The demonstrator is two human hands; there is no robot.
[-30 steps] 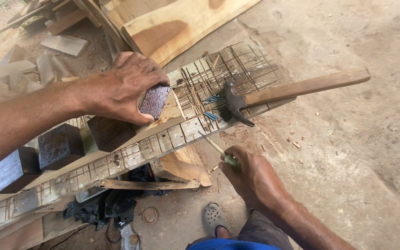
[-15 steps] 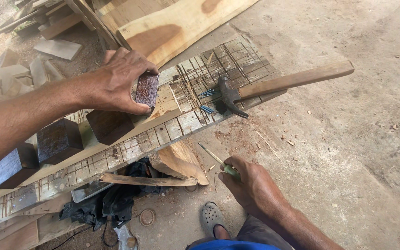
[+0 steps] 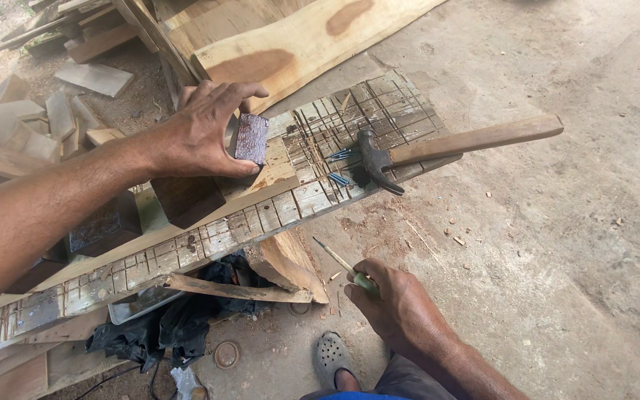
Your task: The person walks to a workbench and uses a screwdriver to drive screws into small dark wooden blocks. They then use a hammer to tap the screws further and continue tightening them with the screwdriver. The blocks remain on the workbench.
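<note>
My left hand (image 3: 203, 133) grips a dark wooden block (image 3: 251, 138), lifted a little above a long marked plank (image 3: 209, 237). A second dark block (image 3: 187, 198) sits on the plank just below that hand, and another dark block (image 3: 105, 224) lies further left. My right hand (image 3: 398, 304) hangs below the plank's edge, closed on a thin pencil-like tool (image 3: 338, 259) with a green grip. A claw hammer (image 3: 446, 148) with a wooden handle rests on the plank's right end, next to a few blue nails (image 3: 340, 167).
A wide pale board (image 3: 298, 37) leans at the top. Offcuts (image 3: 53, 111) pile up at the left. Under the plank lie a wood wedge (image 3: 287, 263), a thin strip (image 3: 238, 290) and dark cloth (image 3: 164, 330). My sandalled foot (image 3: 331, 359) stands on the dusty concrete floor (image 3: 557, 259).
My left hand has lifted the dark block off the plank and carried it up. My right hand with its thin tool has stayed low beside the plank.
</note>
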